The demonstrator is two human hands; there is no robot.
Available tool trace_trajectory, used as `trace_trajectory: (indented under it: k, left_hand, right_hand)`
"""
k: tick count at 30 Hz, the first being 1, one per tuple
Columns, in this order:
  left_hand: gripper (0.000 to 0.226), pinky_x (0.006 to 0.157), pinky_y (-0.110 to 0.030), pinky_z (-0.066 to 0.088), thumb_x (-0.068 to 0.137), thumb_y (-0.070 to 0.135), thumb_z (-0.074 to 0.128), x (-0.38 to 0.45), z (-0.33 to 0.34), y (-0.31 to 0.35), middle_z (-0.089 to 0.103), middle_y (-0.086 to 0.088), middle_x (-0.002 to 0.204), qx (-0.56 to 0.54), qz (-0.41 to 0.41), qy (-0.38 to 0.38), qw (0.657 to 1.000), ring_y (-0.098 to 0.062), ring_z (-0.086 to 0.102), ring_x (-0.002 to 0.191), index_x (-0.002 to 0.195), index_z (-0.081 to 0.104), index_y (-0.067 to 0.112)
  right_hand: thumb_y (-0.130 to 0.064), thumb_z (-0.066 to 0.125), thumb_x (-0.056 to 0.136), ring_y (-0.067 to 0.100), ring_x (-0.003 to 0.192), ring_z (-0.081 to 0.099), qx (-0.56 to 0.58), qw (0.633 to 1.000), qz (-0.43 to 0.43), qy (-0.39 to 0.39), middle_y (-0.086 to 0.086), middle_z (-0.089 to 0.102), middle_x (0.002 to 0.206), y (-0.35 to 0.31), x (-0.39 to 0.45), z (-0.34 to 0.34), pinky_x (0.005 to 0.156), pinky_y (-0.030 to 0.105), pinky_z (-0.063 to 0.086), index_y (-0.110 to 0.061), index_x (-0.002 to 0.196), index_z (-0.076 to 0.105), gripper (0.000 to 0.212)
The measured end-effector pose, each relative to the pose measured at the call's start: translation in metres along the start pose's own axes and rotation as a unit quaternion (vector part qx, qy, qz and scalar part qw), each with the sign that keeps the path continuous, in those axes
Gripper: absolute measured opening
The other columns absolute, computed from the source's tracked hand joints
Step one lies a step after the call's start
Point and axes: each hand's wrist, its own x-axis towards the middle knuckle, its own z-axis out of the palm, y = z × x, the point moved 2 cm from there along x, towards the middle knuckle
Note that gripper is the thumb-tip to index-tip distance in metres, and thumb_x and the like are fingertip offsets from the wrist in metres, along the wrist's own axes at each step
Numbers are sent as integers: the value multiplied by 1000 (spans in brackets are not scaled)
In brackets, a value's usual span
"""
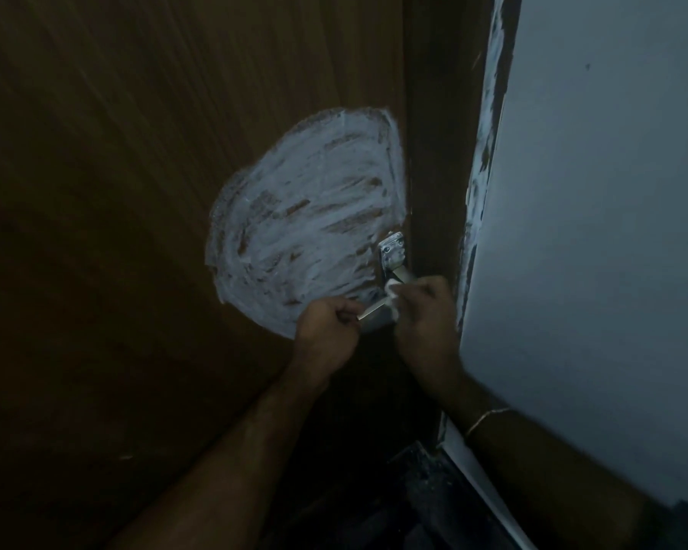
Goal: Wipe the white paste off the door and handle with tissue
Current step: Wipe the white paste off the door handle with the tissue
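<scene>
Across the centre of the frame, a wide patch of white paste (306,216) covers the brown wooden door (116,192). Lower centre, the left hand (326,327) grips the free end of the lever handle (374,309), steadying it. Just right, the right hand (424,315) pinches a wad of tissue (392,293) against the handle's neck, below the smeared backplate (392,252). Handle cleaning appears under way; the door patch seems untouched, so broad strokes likely follow.
</scene>
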Motion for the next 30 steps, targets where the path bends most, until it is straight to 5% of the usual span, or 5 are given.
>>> trace_trajectory:
  k: [4,10,16,22,30]
  left_hand:
    - [25,66,-23,60,88,6,71,-3,0,-1,78,9,83,-39,-6,-8,999,-8,74,79,79,78,28]
    - [37,63,-14,50,89,5,66,2,3,-3,73,16,95,-23,3,10,1000,-3,69,85,72,70,37]
    - [40,71,-28,59,86,-5,63,-2,-1,-11,81,0,89,-185,-33,-63,980,-16,78,84,86,81,30]
    - [19,73,-26,59,88,35,66,-22,-10,-26,78,-5,111,-320,-120,-87,936,-20,76,98,98,80,26]
    - [42,82,-29,59,72,41,83,-35,-29,-13,76,-13,115,-394,-85,-148,903,-23,74,106,105,79,14]
  right_hand:
    - [-3,55,95,21,90,58,-8,993,-87,-80,16,57,109,-11,-15,13,89,24,46,-1,110,71,22]
    - [-1,61,92,4,81,52,50,997,46,21,2,54,102,-1,-4,5,79,-4,37,-1,107,73,19]
    - [-7,68,90,18,89,66,139,980,103,-101,14,69,104,-12,-12,10,82,19,52,-3,107,74,19]
    - [7,50,95,25,86,66,537,742,349,-201,16,68,100,-17,-20,-10,79,35,57,7,120,56,26]
    - [7,59,89,22,79,64,446,833,278,-173,12,67,86,-37,-16,-16,74,34,55,4,104,58,15]
